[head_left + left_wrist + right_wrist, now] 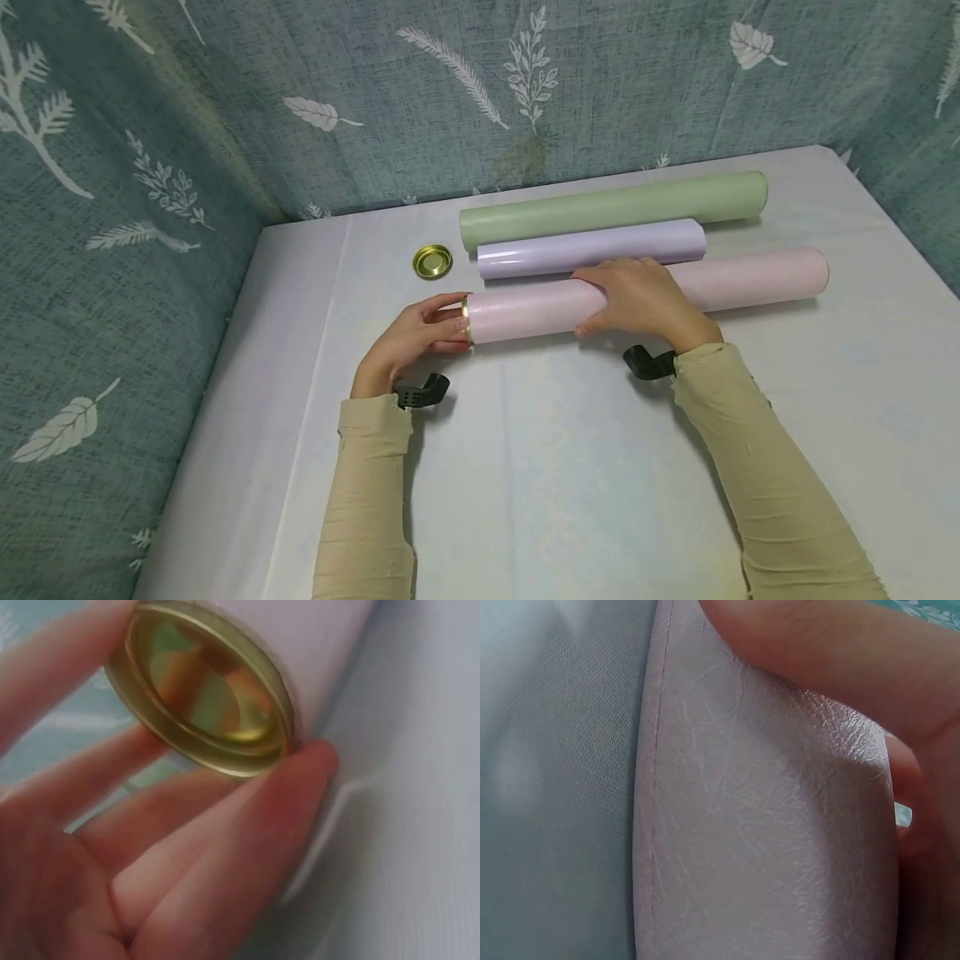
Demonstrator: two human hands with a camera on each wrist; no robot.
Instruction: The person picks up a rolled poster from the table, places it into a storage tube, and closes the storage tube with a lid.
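Note:
A long pink tube (pixel 525 311) lies across the table in the head view, its left end closed by a gold metal lid (pixel 210 686). With thumb and fingertips my left hand (pixel 408 337) pinches the rim of that lid; the left wrist view shows the palm facing its recessed, shiny face. My right hand (pixel 641 296) grips the pink tube around its middle from above. In the right wrist view the thumb and fingers lie on opposite sides of the tube's creased surface (pixel 757 825). The tube's far right end shows no hand on it.
Just behind the pink tube lies a shorter lavender tube (pixel 585 250), and behind that a longer green tube (pixel 615 206). A loose gold lid (pixel 432 262) rests left of them. The white-covered table (pixel 570 483) meets leaf-patterned curtains (pixel 420 108) at the back and sides.

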